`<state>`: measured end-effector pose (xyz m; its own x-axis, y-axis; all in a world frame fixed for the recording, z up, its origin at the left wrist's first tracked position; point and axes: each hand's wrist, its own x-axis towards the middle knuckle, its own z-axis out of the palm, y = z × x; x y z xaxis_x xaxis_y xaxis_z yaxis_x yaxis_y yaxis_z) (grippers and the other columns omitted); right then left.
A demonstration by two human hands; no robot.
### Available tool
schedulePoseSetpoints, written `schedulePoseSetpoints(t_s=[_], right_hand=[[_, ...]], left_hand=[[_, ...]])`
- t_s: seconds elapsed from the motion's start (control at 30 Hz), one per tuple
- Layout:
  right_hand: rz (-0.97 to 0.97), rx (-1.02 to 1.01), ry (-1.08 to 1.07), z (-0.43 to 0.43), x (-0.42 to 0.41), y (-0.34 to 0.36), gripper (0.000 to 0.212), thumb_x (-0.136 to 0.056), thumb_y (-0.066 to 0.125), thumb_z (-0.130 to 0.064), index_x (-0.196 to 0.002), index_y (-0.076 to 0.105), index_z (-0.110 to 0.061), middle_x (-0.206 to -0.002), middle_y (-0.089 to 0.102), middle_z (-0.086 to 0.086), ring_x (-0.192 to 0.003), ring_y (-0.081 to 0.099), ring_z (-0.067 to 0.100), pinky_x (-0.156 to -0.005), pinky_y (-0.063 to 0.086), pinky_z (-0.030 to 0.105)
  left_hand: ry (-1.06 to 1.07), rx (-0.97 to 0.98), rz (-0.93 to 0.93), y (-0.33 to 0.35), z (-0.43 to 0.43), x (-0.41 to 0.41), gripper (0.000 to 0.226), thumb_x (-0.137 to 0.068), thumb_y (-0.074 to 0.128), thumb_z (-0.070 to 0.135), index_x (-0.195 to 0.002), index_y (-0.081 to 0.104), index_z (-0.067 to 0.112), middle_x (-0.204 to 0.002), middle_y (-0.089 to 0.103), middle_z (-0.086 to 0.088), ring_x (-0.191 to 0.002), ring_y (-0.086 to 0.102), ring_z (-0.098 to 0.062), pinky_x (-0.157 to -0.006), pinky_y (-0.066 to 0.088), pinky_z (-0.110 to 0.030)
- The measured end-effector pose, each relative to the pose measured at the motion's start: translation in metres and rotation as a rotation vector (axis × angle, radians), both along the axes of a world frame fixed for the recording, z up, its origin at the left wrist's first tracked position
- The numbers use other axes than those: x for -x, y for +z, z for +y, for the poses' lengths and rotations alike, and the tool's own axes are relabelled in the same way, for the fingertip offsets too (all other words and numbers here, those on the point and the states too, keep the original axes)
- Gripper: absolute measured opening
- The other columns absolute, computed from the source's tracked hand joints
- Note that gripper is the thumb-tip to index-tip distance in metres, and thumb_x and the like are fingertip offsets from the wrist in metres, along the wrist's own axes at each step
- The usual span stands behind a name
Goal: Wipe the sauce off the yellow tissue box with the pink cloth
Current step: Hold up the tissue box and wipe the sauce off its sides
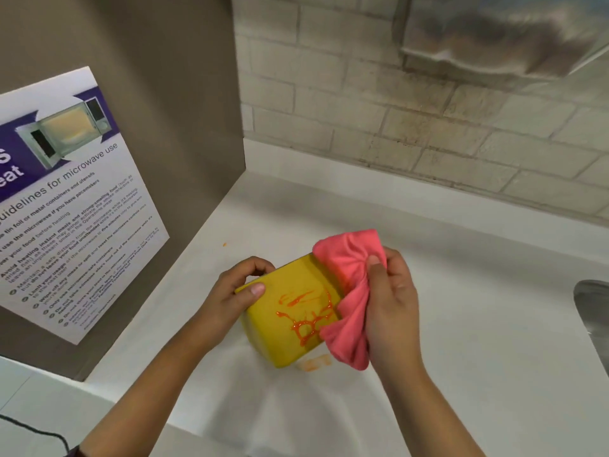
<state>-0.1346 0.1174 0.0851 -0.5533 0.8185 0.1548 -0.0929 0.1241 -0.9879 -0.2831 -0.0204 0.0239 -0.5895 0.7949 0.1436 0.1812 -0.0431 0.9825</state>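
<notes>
Tissue box: the yellow, round-cornered tissue box (pixel 283 311) sits tilted over the white countertop (pixel 478 357), near the middle of the scene, its broad face turned up toward the camera.
Sauce: thin orange sauce lines (pixel 304 319) run across that face, thickest toward its right, near side.
Cloth: the bunched pink cloth (pixel 351 295) lies against the box's right edge, covering the far right corner and hanging down past the near right corner.
Right hand: the right hand (pixel 392 308) is closed around the cloth, thumb pressing the folds from the far side, fingers wrapped behind.
Left hand: the left hand (pixel 235 295) grips the box's left end, thumb flat on the top face, fingers curled over the far edge.
Counter stains: a pale orange smear (pixel 314 362) lies on the counter just beside the box's near corner; a small orange speck (pixel 224 244) sits farther left.
Left side: a printed microwave-guidelines poster (pixel 72 199) hangs on a brown panel (pixel 171 94).
Far side: a pale brick wall (pixel 412 127), with a blurred metal fixture (pixel 501 37) at the top right.
Right edge: the rim of a metal sink (pixel 591 318) shows.
</notes>
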Motion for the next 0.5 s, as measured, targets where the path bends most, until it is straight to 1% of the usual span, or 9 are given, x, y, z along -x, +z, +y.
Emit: schedulePoseSetpoints(t_s=[0.1,0.23,0.37,0.43,0.5], right_hand=[[-0.008,-0.103,0.05,-0.01,0.001,-0.01,0.019,-0.093,0.04,-0.027,-0.088,0.056,-0.036,-0.082,0.064,-0.025,-0.075,0.06,-0.007,-0.061,0.045,0.006],[-0.045,-0.194,0.125,-0.013,0.002,-0.015,0.022,-0.094,0.039,-0.025,-0.094,0.055,-0.04,-0.09,0.064,-0.025,-0.082,0.061,-0.004,-0.063,0.045,0.005],[-0.093,-0.297,0.176,-0.005,0.001,-0.017,0.022,-0.091,0.037,-0.038,-0.095,0.052,-0.053,-0.093,0.063,-0.029,-0.084,0.061,-0.006,-0.062,0.043,0.003],[-0.102,-0.345,0.179,-0.003,0.003,-0.017,0.024,-0.09,0.036,-0.038,-0.096,0.051,-0.056,-0.093,0.062,-0.032,-0.083,0.06,-0.009,-0.061,0.042,0.001],[-0.086,-0.36,0.172,-0.006,0.006,-0.02,0.024,-0.09,0.036,-0.036,-0.096,0.051,-0.054,-0.092,0.062,-0.033,-0.082,0.06,-0.009,-0.061,0.042,0.001]], left_hand=[[0.001,0.001,-0.011,0.0,-0.001,0.0,0.041,-0.071,0.048,0.048,-0.095,0.058,0.015,-0.087,0.062,0.012,-0.081,0.057,-0.005,-0.068,0.043,-0.013],[0.001,0.013,-0.021,-0.001,-0.002,0.002,0.039,-0.07,0.048,0.048,-0.094,0.057,0.018,-0.087,0.062,0.013,-0.081,0.057,-0.004,-0.068,0.043,-0.012],[0.005,0.007,-0.034,-0.002,-0.001,0.003,0.042,-0.069,0.048,0.048,-0.094,0.058,0.016,-0.086,0.062,0.011,-0.082,0.058,-0.006,-0.068,0.044,-0.013],[0.01,0.0,-0.04,-0.003,0.0,0.004,0.043,-0.069,0.048,0.048,-0.093,0.058,0.015,-0.086,0.062,0.01,-0.082,0.057,-0.007,-0.068,0.045,-0.014],[0.016,-0.007,-0.041,-0.004,0.0,0.004,0.042,-0.069,0.048,0.048,-0.093,0.057,0.014,-0.085,0.061,0.01,-0.081,0.057,-0.008,-0.068,0.044,-0.014]])
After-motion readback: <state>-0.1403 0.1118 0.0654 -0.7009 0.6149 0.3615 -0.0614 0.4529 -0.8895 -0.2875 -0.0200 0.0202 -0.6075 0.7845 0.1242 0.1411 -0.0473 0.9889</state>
